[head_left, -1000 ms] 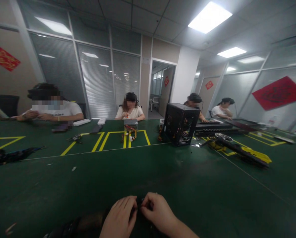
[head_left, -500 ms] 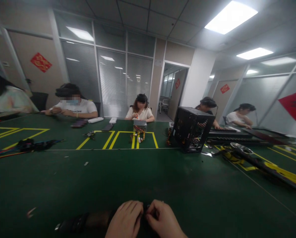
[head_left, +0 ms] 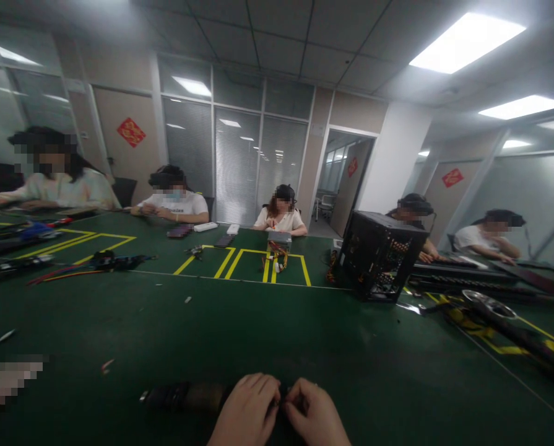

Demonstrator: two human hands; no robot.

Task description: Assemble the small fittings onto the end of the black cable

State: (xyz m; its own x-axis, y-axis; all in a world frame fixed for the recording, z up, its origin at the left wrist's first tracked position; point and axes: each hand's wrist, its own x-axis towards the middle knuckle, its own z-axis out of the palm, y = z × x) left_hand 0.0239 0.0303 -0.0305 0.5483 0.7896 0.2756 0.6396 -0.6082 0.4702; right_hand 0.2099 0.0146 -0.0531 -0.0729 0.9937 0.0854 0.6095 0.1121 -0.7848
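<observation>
Near the table's front edge lies a long dark object (head_left: pixel 184 396), black with a brownish middle and a small shiny metal tip at its left end; its exact kind cannot be made out. My left hand (head_left: pixel 251 406) is curled over its right end, fingers bent and closed. Close beside it, my right hand (head_left: pixel 316 409) has thumb and forefinger pressed together at a small dark part. Only a narrow gap separates the fingertips of both hands. What lies under the palms is hidden.
A black computer case (head_left: pixel 381 254) stands at the right, with a grey power supply (head_left: pixel 280 237) across the green table (head_left: pixel 239 328). Cable bundles (head_left: pixel 104 261) lie left. A black and yellow thing (head_left: pixel 494 322) with a metal ring lies right. Several people sit opposite.
My view has turned left, so the table's things and the people appear further right. Both hands stay close together at the dark object, with fingers nearly the same.
</observation>
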